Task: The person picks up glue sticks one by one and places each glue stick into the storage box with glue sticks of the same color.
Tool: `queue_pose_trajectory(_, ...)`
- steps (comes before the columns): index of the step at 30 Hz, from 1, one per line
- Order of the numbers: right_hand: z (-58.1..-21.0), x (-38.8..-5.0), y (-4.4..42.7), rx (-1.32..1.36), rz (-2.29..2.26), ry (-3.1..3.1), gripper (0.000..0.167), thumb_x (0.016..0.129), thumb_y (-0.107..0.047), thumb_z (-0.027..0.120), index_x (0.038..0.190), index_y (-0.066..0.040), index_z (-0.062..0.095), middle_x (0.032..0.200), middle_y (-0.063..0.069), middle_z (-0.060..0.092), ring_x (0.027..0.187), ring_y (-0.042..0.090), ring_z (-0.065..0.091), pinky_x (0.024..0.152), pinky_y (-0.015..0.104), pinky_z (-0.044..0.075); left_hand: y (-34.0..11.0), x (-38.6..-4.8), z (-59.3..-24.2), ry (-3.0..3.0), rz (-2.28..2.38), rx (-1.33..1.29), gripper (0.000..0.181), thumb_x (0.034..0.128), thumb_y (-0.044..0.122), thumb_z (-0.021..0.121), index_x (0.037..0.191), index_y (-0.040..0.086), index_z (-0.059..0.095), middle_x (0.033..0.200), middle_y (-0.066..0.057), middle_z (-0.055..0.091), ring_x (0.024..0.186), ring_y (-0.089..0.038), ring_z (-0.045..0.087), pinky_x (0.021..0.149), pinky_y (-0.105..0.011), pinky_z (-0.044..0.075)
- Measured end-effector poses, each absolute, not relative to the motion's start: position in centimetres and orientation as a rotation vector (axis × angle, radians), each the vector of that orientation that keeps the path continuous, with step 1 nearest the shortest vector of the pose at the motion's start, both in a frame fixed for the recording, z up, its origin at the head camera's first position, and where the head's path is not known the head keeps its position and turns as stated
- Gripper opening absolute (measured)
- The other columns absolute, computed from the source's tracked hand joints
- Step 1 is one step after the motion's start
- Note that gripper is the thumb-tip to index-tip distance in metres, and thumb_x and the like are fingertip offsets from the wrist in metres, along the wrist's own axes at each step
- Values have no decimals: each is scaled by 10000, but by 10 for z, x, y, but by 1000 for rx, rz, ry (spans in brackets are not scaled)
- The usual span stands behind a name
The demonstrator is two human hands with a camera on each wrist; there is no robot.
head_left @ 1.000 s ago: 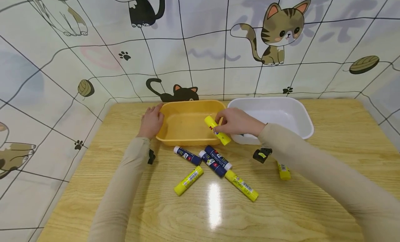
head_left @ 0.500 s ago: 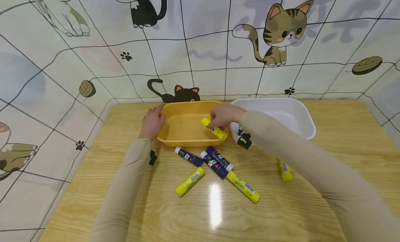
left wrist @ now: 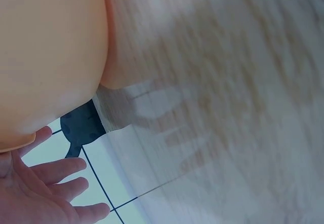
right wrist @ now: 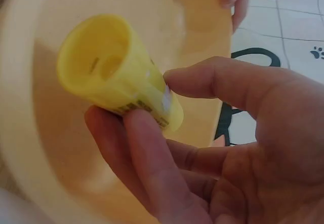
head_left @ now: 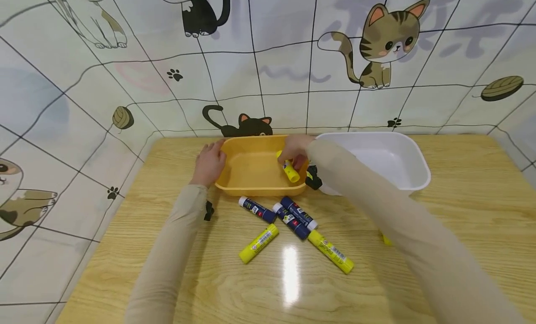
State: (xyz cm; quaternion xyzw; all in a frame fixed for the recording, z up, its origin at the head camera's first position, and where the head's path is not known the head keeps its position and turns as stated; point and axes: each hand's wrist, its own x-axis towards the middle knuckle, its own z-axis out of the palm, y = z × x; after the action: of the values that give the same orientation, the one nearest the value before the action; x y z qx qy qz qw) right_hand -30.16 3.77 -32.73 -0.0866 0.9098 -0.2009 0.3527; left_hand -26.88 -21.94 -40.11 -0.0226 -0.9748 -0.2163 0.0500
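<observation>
My right hand (head_left: 296, 148) pinches a yellow glue stick (head_left: 291, 172) between thumb and fingers, over the right part of an orange plastic basin (head_left: 260, 192). In the right wrist view the tilted glue stick (right wrist: 152, 95) shows its hollow round end, with the basin wall behind it. My left hand (head_left: 209, 164) rests at the basin's left rim. From the left wrist view, the fingers of this hand (left wrist: 30, 193) look extended and spread beside the basin's outer wall (left wrist: 50, 46); the thumb's contact is hard to make out.
Right of the orange basin stands a white basin (head_left: 420, 163), partly behind my right sleeve. In front lie several glue sticks: navy ones (head_left: 257, 209) and yellow ones (head_left: 258, 243). Another yellow piece (head_left: 386, 240) peeks from under the sleeve. A cat-patterned wall covering (head_left: 284, 101) rises behind the table.
My right hand has moved left and inward with the yellow glue stick, from the gap between the basins to over the orange basin. The left hand stays at the rim.
</observation>
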Motion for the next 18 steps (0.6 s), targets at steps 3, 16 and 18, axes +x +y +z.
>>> queue_pose_trajectory(3,-330,-306,35,-189,-510,2327,265,848,-222,669,973,-16,560,772,65,595,549,108,625,667,232,532,-218,-268,-399,-2969,-660,-67,475,996,150,343,1459,67,412,1438,-254,409,1350,-474,279,1046,-636,219)
queue_pose_trajectory(16,-339,-322,35,-143,-450,2230,245,883,-137,603,1032,56,599,909,162,696,480,68,590,591,153,498,-215,-267,-399,-2968,-654,-69,471,997,138,341,1455,55,412,1430,-243,426,1338,-485,293,1062,-609,220)
queue_pose_trajectory(18,-340,-324,35,-132,-456,2240,244,878,-137,609,1020,61,603,955,178,700,476,68,594,581,149,494,-216,-267,-400,-2961,-645,-73,469,997,138,344,1454,56,414,1423,-246,435,1331,-487,304,1059,-606,229)
